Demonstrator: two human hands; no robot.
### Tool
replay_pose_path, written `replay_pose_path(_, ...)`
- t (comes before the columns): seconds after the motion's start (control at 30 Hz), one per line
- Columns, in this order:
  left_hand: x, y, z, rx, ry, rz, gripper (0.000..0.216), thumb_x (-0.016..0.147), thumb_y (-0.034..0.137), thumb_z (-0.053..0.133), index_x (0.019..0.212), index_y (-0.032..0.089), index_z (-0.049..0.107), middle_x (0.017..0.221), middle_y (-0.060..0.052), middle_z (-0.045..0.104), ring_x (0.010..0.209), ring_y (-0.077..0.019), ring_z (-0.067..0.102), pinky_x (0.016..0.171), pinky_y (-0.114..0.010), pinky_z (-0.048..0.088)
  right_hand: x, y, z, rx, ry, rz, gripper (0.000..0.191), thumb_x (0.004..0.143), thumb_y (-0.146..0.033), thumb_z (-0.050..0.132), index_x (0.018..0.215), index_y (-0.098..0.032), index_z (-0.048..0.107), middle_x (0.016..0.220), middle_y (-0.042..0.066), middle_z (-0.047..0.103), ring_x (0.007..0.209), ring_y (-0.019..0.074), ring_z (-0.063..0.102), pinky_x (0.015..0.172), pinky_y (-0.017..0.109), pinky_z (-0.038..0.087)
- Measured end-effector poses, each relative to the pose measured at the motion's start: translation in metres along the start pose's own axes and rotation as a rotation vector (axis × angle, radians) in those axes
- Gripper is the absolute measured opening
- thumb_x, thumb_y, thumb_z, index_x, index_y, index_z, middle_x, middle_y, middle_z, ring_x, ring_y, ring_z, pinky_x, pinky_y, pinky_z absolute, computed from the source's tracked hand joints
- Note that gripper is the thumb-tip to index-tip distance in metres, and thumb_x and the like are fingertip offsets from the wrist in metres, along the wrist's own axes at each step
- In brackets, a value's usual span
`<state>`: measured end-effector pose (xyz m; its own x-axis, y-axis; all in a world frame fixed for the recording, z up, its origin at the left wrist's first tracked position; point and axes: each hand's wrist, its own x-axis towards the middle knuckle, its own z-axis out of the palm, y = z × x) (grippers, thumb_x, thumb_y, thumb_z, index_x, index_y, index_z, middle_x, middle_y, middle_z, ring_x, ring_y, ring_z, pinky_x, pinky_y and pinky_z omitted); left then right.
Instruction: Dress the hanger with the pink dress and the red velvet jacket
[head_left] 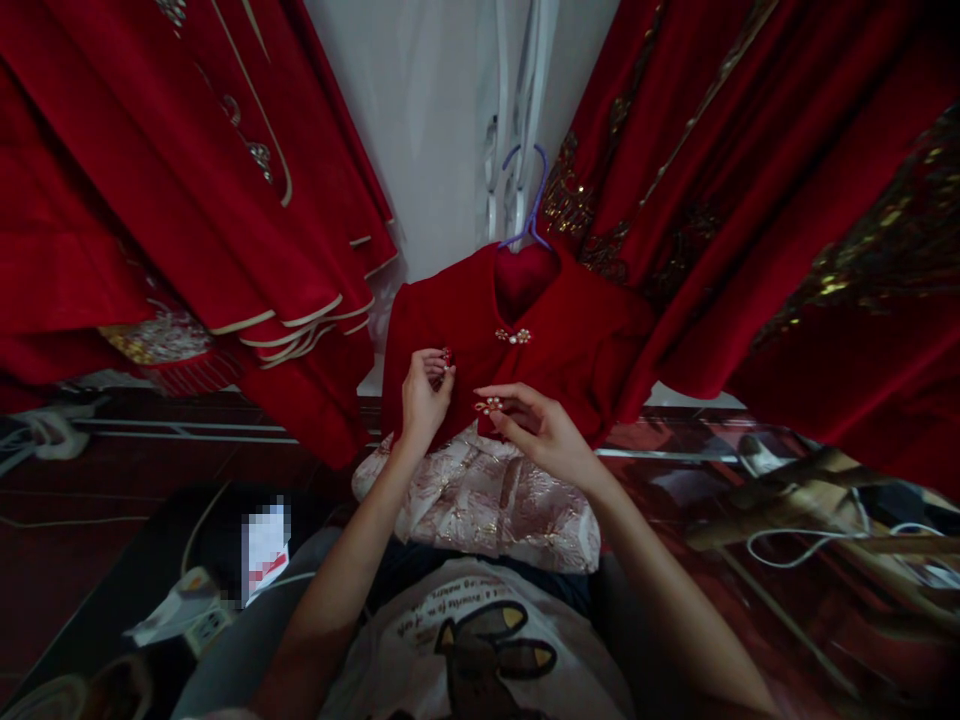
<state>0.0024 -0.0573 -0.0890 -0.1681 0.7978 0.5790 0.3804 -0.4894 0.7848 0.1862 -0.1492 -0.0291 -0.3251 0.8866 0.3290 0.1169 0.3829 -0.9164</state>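
Note:
A red garment [450, 300] with a V-shaped neck hangs from a purple hanger [537, 200] in front of me. One pearl-and-gold frog clasp [514, 337] joins its neckline. My left hand [426, 395] is closed in a pinch, with a small beaded ornament [448, 357] at its fingertips, close to the garment's front. Lower down, my right hand [544, 430] has thumb and forefinger around a pearl clasp [490, 405] at the garment's lower front. Below the red cloth, a pale pink brocade fabric [495, 500] with a metallic pattern lies across my lap.
Red garments with pale edging [300, 200] hang at left; red ones with gold sequins [847, 270] hang at right. A pale rail [187, 432] runs low behind. A white package [266, 550] sits at lower left. White cable [795, 540] and wooden pieces [780, 500] are at lower right.

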Motion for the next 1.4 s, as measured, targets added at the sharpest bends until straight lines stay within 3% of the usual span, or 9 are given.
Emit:
replay_pose_path(0.17,0.005,0.004,-0.004,-0.231,0.013,-0.119,0.026,0.080,0.034,0.068,0.096,0.017,0.058,0.082,-0.002,0.066,0.075,-0.0114,0.065,0.072,-0.024,0.053,0.038,0.023,0.003,-0.067,0.170,-0.048,0.031,0.083,-0.031,0.066,0.113,-0.022,0.067,0.098,0.005,0.071,0.087,0.0141,0.068,0.074,0.027,0.057)
replay_pose_path(0.3,0.012,0.006,-0.009,-0.338,-0.015,-0.254,0.030,0.078,0.043,0.069,0.087,0.015,0.067,0.081,-0.004,0.072,0.072,-0.0131,0.067,0.075,-0.027,0.055,0.075,0.039,0.010,-0.099,0.175,-0.048,0.024,0.080,-0.030,0.070,0.102,-0.020,0.072,0.087,0.004,0.074,0.078,0.0150,0.070,0.073,0.029,0.058)
replay_pose_path(0.43,0.016,0.006,-0.012,-0.415,-0.023,-0.369,0.039,0.077,0.050,0.068,0.085,0.012,0.070,0.077,-0.006,0.073,0.067,-0.0137,0.068,0.073,-0.029,0.057,0.091,0.045,0.016,-0.141,0.208,-0.052,0.022,0.079,-0.028,0.070,0.099,-0.021,0.074,0.085,0.004,0.075,0.075,0.0157,0.071,0.073,0.030,0.059)
replay_pose_path(0.77,0.012,0.012,-0.017,-0.419,-0.057,-0.317,0.030,0.073,0.038,0.073,0.089,0.013,0.072,0.090,-0.009,0.075,0.077,-0.0157,0.071,0.082,-0.033,0.058,0.089,0.039,0.019,-0.273,0.217,-0.094,0.018,0.082,-0.021,0.064,0.097,-0.022,0.074,0.091,0.003,0.075,0.074,0.0149,0.071,0.070,0.028,0.059)
replay_pose_path(0.97,0.014,0.006,-0.016,-0.348,-0.074,-0.266,0.026,0.067,0.027,0.074,0.088,0.012,0.072,0.086,-0.008,0.075,0.077,-0.0158,0.071,0.081,-0.032,0.057,0.092,0.046,0.023,-0.326,0.255,-0.148,0.019,0.085,-0.024,0.061,0.098,-0.019,0.074,0.093,0.005,0.074,0.073,0.0143,0.070,0.068,0.026,0.058)
replay_pose_path(1.1,0.021,0.000,-0.013,-0.361,-0.112,-0.310,0.025,0.064,0.027,0.076,0.084,0.012,0.072,0.084,-0.008,0.075,0.074,-0.0157,0.070,0.080,-0.032,0.057,0.097,0.050,0.023,-0.347,0.280,-0.156,0.019,0.087,-0.025,0.058,0.097,-0.018,0.073,0.094,0.005,0.073,0.073,0.0127,0.068,0.066,0.023,0.057)
replay_pose_path(1.27,0.028,-0.004,-0.016,-0.395,-0.234,-0.279,0.024,0.064,0.026,0.076,0.082,0.012,0.068,0.080,-0.005,0.073,0.072,-0.0136,0.068,0.078,-0.030,0.055,0.091,0.049,0.018,-0.252,0.182,-0.109,0.022,0.087,-0.023,0.058,0.106,-0.021,0.067,0.098,0.004,0.072,0.084,0.0135,0.070,0.069,0.023,0.058)
replay_pose_path(1.4,0.010,-0.010,-0.023,-0.276,-0.216,-0.186,0.025,0.076,0.027,0.068,0.097,0.015,0.063,0.093,-0.006,0.072,0.084,-0.0142,0.068,0.083,-0.029,0.054,0.055,0.051,0.007,-0.141,0.089,-0.045,0.030,0.088,-0.027,0.058,0.117,-0.022,0.058,0.112,0.006,0.069,0.098,0.0148,0.068,0.076,0.025,0.058)
